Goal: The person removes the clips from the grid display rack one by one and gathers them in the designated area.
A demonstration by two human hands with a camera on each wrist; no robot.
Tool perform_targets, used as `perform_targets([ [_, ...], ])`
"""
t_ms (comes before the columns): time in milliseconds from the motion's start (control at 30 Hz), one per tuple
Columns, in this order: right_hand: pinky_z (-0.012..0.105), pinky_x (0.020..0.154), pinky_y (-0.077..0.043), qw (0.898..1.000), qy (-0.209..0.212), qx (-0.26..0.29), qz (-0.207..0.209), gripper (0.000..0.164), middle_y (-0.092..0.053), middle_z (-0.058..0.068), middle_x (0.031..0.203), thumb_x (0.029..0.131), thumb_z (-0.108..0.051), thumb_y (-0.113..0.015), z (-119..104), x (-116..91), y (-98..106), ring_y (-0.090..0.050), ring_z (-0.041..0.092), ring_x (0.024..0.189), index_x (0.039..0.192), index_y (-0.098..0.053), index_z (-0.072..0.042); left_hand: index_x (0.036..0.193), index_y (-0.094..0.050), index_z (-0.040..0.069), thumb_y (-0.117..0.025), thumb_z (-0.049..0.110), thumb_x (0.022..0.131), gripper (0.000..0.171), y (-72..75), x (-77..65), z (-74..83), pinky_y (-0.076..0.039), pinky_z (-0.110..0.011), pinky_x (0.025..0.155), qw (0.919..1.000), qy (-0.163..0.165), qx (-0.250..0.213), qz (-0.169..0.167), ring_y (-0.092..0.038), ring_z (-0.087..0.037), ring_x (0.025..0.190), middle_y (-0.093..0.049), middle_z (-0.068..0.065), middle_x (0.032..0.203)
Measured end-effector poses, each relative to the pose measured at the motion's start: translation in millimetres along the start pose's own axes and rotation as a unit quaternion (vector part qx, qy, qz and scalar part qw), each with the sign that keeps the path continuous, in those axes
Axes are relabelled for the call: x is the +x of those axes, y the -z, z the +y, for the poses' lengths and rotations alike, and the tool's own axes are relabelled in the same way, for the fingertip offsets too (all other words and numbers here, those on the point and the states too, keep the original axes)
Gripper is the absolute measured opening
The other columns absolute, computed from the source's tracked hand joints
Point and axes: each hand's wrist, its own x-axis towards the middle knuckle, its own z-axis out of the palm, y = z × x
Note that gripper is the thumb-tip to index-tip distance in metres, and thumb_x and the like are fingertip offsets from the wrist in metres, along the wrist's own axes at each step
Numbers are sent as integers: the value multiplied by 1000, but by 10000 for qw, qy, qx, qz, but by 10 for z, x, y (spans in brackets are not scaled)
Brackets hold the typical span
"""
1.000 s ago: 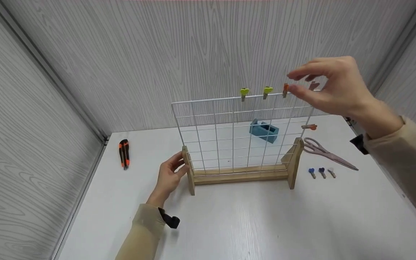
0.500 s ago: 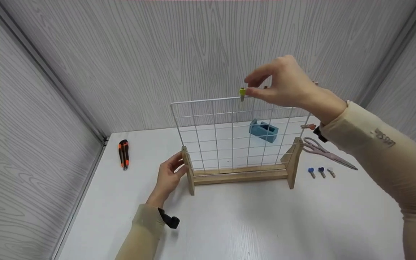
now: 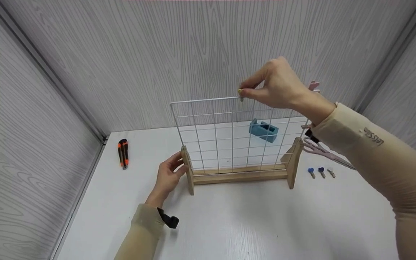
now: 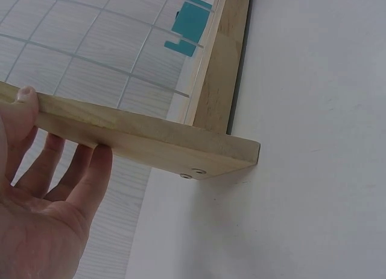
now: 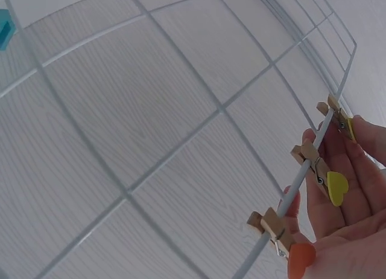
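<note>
A white wire grid (image 3: 204, 99) stands upright in a wooden stand (image 3: 240, 177). My left hand (image 3: 168, 177) holds the stand's left side panel (image 4: 151, 137), thumb on one edge and fingers against its outer face. At the grid's top wire, my right hand (image 3: 280, 86) pinches the leftmost mini clothespin (image 5: 345, 123), which has a yellow-green heart. Beside it in the right wrist view, a second yellow-green heart clothespin (image 5: 338, 188) and an orange one (image 5: 300, 261) are clipped on the same wire; the hand hides both in the head view.
A pink clothespin (image 3: 313, 85) sits at the grid's top right corner. Behind the grid is a teal tape dispenser (image 3: 264, 131). Pink scissors (image 3: 327, 153) and three loose clothespins (image 3: 322, 172) lie at right. A utility knife (image 3: 123, 154) lies at left.
My right hand has moved left along the top wire, from the orange clothespin to the leftmost yellow-green one, and its fingers have closed on that. My left hand stays at the stand.
</note>
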Motion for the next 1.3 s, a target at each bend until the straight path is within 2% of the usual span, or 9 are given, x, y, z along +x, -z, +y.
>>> perform_targets([
  [233, 12, 44, -41, 9995, 150, 75, 286, 8, -88, 12, 99, 101, -13, -83, -12, -29, 38, -70, -1, 65, 100, -91, -12, 161, -59, 4, -72, -5, 104, 59, -16, 9, 0, -59, -26, 118, 10000, -36, -18, -7, -61, -40, 152, -64, -19, 162],
  [367, 7, 51, -45, 9976, 537, 193, 390, 8, -89, 11, 102, 101, -11, -83, -23, -74, 87, -85, 16, 83, 102, -91, -11, 161, -58, 3, -70, -5, 105, 58, -20, 0, -24, -59, -31, 121, 10000, -86, -6, -32, -60, -42, 153, -63, -21, 162],
  [467, 2, 68, -52, 9927, 1053, 270, 529, 7, -89, 11, 103, 100, -9, -84, -20, -134, 147, -88, 26, 97, 102, -90, -8, 162, -57, 3, -70, -6, 105, 58, -26, -5, -31, -59, -33, 121, 9999, -100, 29, -11, -60, -43, 153, -63, -21, 162],
  [733, 4, 70, -50, 9740, 2062, 320, 880, 9, -88, 16, 94, 93, 3, -85, 110, -468, 317, -67, -16, 84, 100, -89, -1, 162, -57, 3, -71, -6, 104, 60, -28, 0, -26, -58, -35, 124, 10000, -83, 42, 0, -60, -42, 153, -63, -20, 162],
  [833, 5, 82, -58, 9756, 1975, 399, 877, 10, -87, 18, 95, 91, 5, -86, 194, -608, 365, -72, -20, 94, 99, -89, 0, 162, -58, 3, -72, -5, 105, 59, -28, 2, -26, -58, -39, 124, 9999, -106, 108, 45, -60, -43, 152, -63, -21, 162],
  [900, 2, 75, -54, 9773, 1880, 376, 897, 13, -87, 19, 96, 90, 7, -86, 273, -712, 381, -72, -21, 92, 99, -89, 0, 162, -57, 3, -72, -4, 105, 59, -26, 2, -26, -57, -42, 125, 9998, -113, 150, 40, -61, -43, 152, -63, -21, 162],
  [1067, 9, 51, -25, 9824, 1514, 263, 1060, 18, -88, 2, 92, 86, 10, -89, 538, -981, 337, -42, -23, 63, 99, -89, -2, 162, -57, 4, -72, -4, 105, 60, -15, -7, -19, -55, -46, 128, 9998, -98, 178, 15, -61, -41, 152, -64, -19, 163],
  [1167, 5, 60, -37, 9855, 1204, 413, 1122, 20, -85, -16, 93, 85, 9, -88, 712, -1142, 261, -51, -20, 65, 100, -90, -4, 162, -58, 5, -73, -3, 105, 60, -11, -13, -12, -57, -40, 126, 9999, -70, 136, 34, -61, -40, 152, -64, -19, 162],
  [1300, 5, 89, -56, 9874, 674, 780, 1203, 19, -83, -24, 98, 87, 9, -86, 914, -1382, 138, -76, -13, 94, 102, -89, -2, 162, -58, 5, -73, -2, 105, 59, -20, -6, -19, -58, -32, 123, 9999, -111, 67, 5, -60, -41, 153, -63, -19, 163],
])
